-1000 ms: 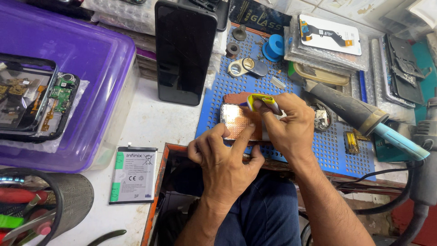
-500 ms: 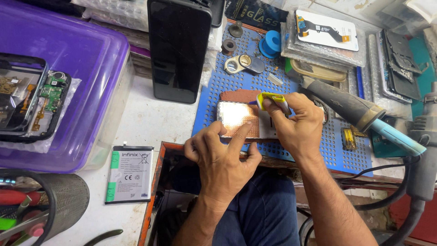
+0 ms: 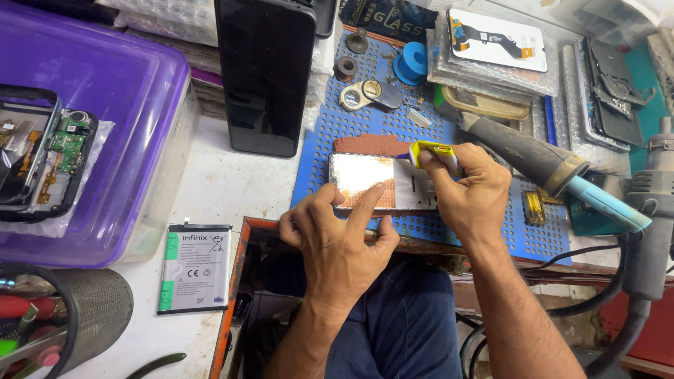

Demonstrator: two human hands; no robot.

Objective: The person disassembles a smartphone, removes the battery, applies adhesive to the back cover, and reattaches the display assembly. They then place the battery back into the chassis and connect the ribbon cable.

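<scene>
An open phone (image 3: 372, 179) with a shiny metal inside lies on the blue perforated mat (image 3: 365, 133). My left hand (image 3: 340, 242) rests on its near edge, the index finger pressing on the shiny plate. My right hand (image 3: 467, 193) grips a small yellow tool (image 3: 430, 151) whose tip touches the phone's upper right part. A reddish block (image 3: 368, 144) sits just behind the phone.
A black phone screen (image 3: 265, 70) lies at the mat's left. A purple plastic box (image 3: 105, 98) holds a disassembled phone (image 3: 42, 158). A white battery (image 3: 195, 268) lies near the front. A hot-air gun (image 3: 533, 160) and packaged parts (image 3: 491, 42) crowd the right.
My left index finger has stretched forward onto the shiny plate. My right hand with the yellow tool stays at the phone's right part. The view has shifted slightly.
</scene>
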